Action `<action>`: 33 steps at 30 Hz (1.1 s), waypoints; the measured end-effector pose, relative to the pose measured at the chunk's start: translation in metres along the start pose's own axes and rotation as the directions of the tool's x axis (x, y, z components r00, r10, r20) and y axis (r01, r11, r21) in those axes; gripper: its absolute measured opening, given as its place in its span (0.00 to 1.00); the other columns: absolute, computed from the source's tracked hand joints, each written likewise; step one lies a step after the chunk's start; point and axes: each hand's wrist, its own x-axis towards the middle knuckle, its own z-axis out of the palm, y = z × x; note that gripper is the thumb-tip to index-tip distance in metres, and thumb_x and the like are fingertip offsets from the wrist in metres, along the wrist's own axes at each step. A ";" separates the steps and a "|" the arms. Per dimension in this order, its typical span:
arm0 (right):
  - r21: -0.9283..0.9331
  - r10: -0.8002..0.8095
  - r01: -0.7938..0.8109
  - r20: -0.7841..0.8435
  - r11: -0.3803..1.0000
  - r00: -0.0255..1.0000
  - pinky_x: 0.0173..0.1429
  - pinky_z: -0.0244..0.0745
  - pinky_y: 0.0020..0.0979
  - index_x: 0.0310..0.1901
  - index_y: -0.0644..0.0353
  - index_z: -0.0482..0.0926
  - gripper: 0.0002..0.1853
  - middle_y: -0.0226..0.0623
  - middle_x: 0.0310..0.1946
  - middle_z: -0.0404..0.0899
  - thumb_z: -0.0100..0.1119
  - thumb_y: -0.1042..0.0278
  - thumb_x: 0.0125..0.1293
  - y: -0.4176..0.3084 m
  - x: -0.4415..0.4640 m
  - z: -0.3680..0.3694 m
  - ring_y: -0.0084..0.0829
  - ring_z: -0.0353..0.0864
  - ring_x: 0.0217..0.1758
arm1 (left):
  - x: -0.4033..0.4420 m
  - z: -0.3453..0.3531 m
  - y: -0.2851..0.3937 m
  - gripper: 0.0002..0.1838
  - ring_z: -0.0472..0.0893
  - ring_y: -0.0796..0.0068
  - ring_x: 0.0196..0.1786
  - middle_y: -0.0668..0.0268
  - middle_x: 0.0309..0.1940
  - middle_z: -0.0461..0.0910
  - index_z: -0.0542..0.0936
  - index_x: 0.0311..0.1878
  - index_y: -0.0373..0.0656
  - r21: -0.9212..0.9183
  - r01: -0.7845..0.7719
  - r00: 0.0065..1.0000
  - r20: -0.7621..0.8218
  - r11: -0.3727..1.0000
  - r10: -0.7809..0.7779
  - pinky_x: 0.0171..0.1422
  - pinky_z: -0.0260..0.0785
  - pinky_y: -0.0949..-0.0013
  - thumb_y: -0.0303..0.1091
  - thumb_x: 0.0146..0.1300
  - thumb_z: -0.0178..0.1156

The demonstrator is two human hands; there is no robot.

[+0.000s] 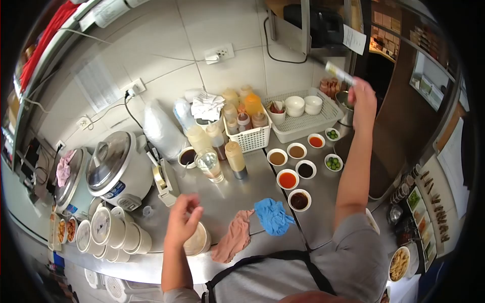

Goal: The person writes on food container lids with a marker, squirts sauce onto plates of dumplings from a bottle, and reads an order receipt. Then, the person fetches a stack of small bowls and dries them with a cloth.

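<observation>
A person in a gray top with a dark strap works at a metal counter [227, 194], the right hand [362, 93] gripping a slim white tube [339, 72] at two o'clock, with twelve at the top of the view. The tube is held raised, at one o'clock from a gray tray [308, 133] of white cups. Its long axis slants from ten o'clock to four; the free end points toward ten, and the other end meets the closed fingers. A yellowish-green marking shows near the free end, but any lettering is too blurred to read.

At seven o'clock, the left hand [185, 214] has its fingers loosely bent and thumb apart, just above a white tub [204, 247]; whether they touch cannot be told. A brown cloth [233, 237] lies near six o'clock and a crumpled blue cloth [274, 216] at five. Small white bowls [288, 189] of sauces and green fruit spread between three and four.

A blue label [116, 190] marks the rice cooker [121, 169] at eight to nine o'clock, its print too small to make out. A paper notice [354, 39] between one and two carries faint lines of text, likewise unreadable.
</observation>
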 end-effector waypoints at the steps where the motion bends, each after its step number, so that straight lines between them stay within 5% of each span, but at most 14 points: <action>1: 0.021 0.012 -0.013 0.077 1.000 0.997 0.23 0.58 0.18 0.39 0.65 0.72 0.10 0.27 0.19 0.67 0.45 0.72 0.56 -0.002 -0.022 0.000 0.17 0.63 0.19 | 0.004 0.006 0.010 0.16 0.70 0.76 0.32 0.64 0.31 0.70 0.70 0.42 0.37 -0.011 -0.059 0.997 -0.042 0.998 0.058 0.34 0.63 0.75 0.24 0.46 0.56; 3: 0.140 0.059 -0.094 0.232 0.986 0.971 0.24 0.61 0.17 0.36 0.64 0.73 0.09 0.29 0.19 0.69 0.45 0.75 0.53 -0.002 -0.064 0.006 0.18 0.65 0.19 | 0.012 0.024 0.035 0.18 0.70 0.73 0.34 0.61 0.34 0.69 0.70 0.43 0.37 -0.026 -0.186 0.975 -0.126 0.982 0.182 0.37 0.64 0.73 0.26 0.46 0.57; 6: 0.133 0.210 -0.358 0.605 0.924 0.768 0.26 0.65 0.16 0.33 0.62 0.74 0.07 0.28 0.21 0.72 0.48 0.79 0.53 -0.012 -0.128 0.030 0.15 0.68 0.22 | 0.009 0.038 0.061 0.21 0.71 0.64 0.39 0.57 0.38 0.69 0.69 0.45 0.37 0.049 -0.267 0.951 -0.147 0.962 0.271 0.41 0.65 0.69 0.31 0.46 0.59; 9: 0.045 0.199 -0.423 0.835 0.905 0.513 0.24 0.62 0.15 0.34 0.62 0.74 0.05 0.25 0.20 0.70 0.50 0.76 0.55 -0.028 -0.175 0.050 0.12 0.66 0.21 | -0.008 0.041 0.058 0.20 0.72 0.58 0.39 0.54 0.37 0.70 0.70 0.44 0.37 0.114 -0.239 0.969 0.094 0.964 0.229 0.41 0.65 0.66 0.36 0.48 0.59; 13: 0.109 0.199 -0.523 0.845 0.845 0.497 0.22 0.61 0.15 0.32 0.63 0.73 0.04 0.27 0.19 0.69 0.49 0.77 0.54 -0.030 -0.215 0.066 0.13 0.65 0.19 | -0.040 0.041 0.045 0.15 0.75 0.54 0.32 0.54 0.27 0.74 0.71 0.40 0.38 0.084 0.117 0.932 0.335 0.990 -0.138 0.37 0.66 0.62 0.38 0.54 0.53; 17: 0.105 0.332 -0.661 0.800 0.743 0.500 0.22 0.62 0.15 0.32 0.63 0.71 0.04 0.27 0.19 0.68 0.49 0.77 0.53 -0.040 -0.255 0.084 0.14 0.65 0.19 | -0.065 0.043 0.033 0.11 0.72 0.68 0.25 0.56 0.23 0.73 0.71 0.36 0.36 -0.076 0.100 0.952 0.298 0.992 -0.073 0.32 0.65 0.69 0.34 0.56 0.52; 19: 0.203 0.207 -0.630 0.832 0.750 0.515 0.25 0.63 0.15 0.34 0.62 0.69 0.06 0.28 0.20 0.69 0.52 0.72 0.54 -0.042 -0.280 0.095 0.14 0.67 0.21 | -0.072 0.043 0.035 0.11 0.73 0.62 0.27 0.55 0.23 0.73 0.70 0.34 0.37 -0.094 0.081 0.956 0.287 0.992 -0.051 0.33 0.65 0.67 0.36 0.57 0.50; 21: 0.084 0.178 -0.538 0.892 0.839 0.416 0.22 0.61 0.17 0.30 0.62 0.71 0.04 0.23 0.17 0.68 0.54 0.72 0.53 -0.033 -0.309 0.101 0.12 0.65 0.19 | -0.086 0.049 0.016 0.11 0.74 0.59 0.29 0.54 0.24 0.73 0.70 0.34 0.37 -0.069 0.038 0.977 0.213 0.997 -0.022 0.34 0.65 0.65 0.37 0.58 0.48; 23: 0.044 0.212 -0.554 0.896 0.832 0.389 0.21 0.61 0.18 0.26 0.63 0.71 0.05 0.24 0.14 0.67 0.55 0.71 0.52 -0.011 -0.341 0.104 0.12 0.64 0.17 | -0.097 0.041 0.007 0.13 0.73 0.53 0.30 0.54 0.27 0.73 0.70 0.38 0.38 0.018 0.129 0.908 0.401 0.991 -0.125 0.34 0.65 0.62 0.38 0.58 0.47; 25: 0.067 0.177 -0.542 0.906 0.838 0.385 0.19 0.60 0.19 0.20 0.64 0.71 0.07 0.26 0.11 0.66 0.53 0.71 0.51 -0.002 -0.357 0.105 0.14 0.63 0.15 | -0.112 0.047 -0.009 0.12 0.74 0.63 0.27 0.59 0.25 0.73 0.69 0.41 0.39 -0.105 0.005 0.963 0.268 0.994 0.024 0.32 0.65 0.65 0.37 0.59 0.47; 28: 0.031 0.138 -0.561 0.957 0.828 0.256 0.20 0.60 0.20 0.20 0.63 0.71 0.08 0.26 0.13 0.67 0.53 0.70 0.52 0.000 -0.359 0.105 0.14 0.64 0.16 | -0.127 0.041 -0.008 0.12 0.72 0.76 0.23 0.65 0.21 0.70 0.69 0.40 0.39 -0.221 0.090 0.960 0.278 0.971 -0.026 0.28 0.64 0.71 0.37 0.60 0.46; 30: -0.017 0.186 -0.619 0.960 0.785 0.210 0.21 0.60 0.21 0.20 0.63 0.71 0.09 0.27 0.14 0.68 0.52 0.69 0.53 -0.004 -0.360 0.105 0.15 0.64 0.17 | -0.134 0.040 -0.011 0.11 0.70 0.82 0.22 0.69 0.20 0.68 0.69 0.40 0.39 -0.367 0.319 0.909 0.379 0.874 -0.172 0.26 0.63 0.76 0.37 0.61 0.45; 32: 0.013 0.119 -0.472 0.961 0.882 0.250 0.22 0.60 0.22 0.19 0.63 0.70 0.10 0.29 0.14 0.68 0.52 0.67 0.54 -0.003 -0.367 0.109 0.16 0.63 0.17 | -0.139 0.048 -0.020 0.11 0.68 0.80 0.19 0.70 0.13 0.67 0.69 0.33 0.40 -0.527 0.406 0.890 0.415 0.747 -0.190 0.24 0.60 0.76 0.38 0.60 0.46; 33: 0.035 0.079 -0.378 0.956 0.925 0.283 0.23 0.60 0.23 0.19 0.63 0.70 0.11 0.29 0.14 0.68 0.51 0.67 0.54 -0.004 -0.366 0.112 0.17 0.63 0.17 | -0.137 0.046 -0.015 0.13 0.67 0.79 0.17 0.70 0.13 0.66 0.69 0.33 0.39 -0.448 0.266 0.943 0.303 0.854 -0.135 0.20 0.58 0.76 0.39 0.62 0.43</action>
